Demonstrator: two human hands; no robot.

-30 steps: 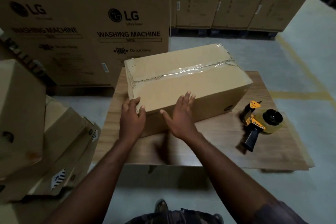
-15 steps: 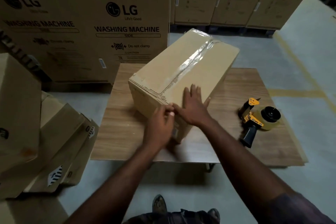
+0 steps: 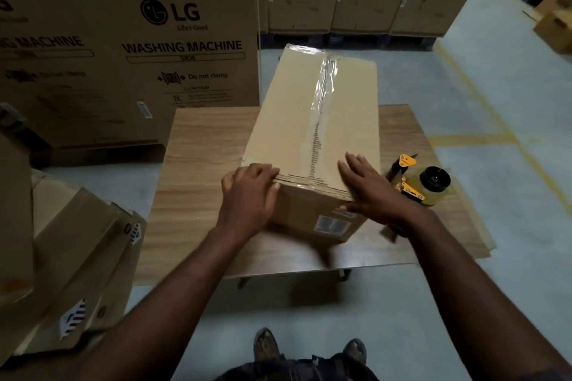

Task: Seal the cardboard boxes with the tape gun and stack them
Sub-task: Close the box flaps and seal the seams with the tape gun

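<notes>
A brown cardboard box (image 3: 288, 120) lies lengthwise on the low wooden table (image 3: 201, 164), its short end toward me. Clear tape runs along its top seam. My left hand (image 3: 249, 195) curls over the near left top corner of the box. My right hand (image 3: 368, 192) lies flat with straight fingers on the near right top edge. The yellow and black tape gun (image 3: 421, 182) with its tape roll rests on the table just right of the box, behind my right hand.
Large LG washing machine cartons (image 3: 123, 40) stand behind the table and along the back. Flattened and stacked cardboard boxes (image 3: 62, 241) sit on the floor at left. Yellow floor lines (image 3: 495, 133) run at right. My shoes (image 3: 266, 346) show at the bottom.
The box has been rotated on the table from crosswise to lengthwise, its short end now facing me. Both hands moved to its near top corners.
</notes>
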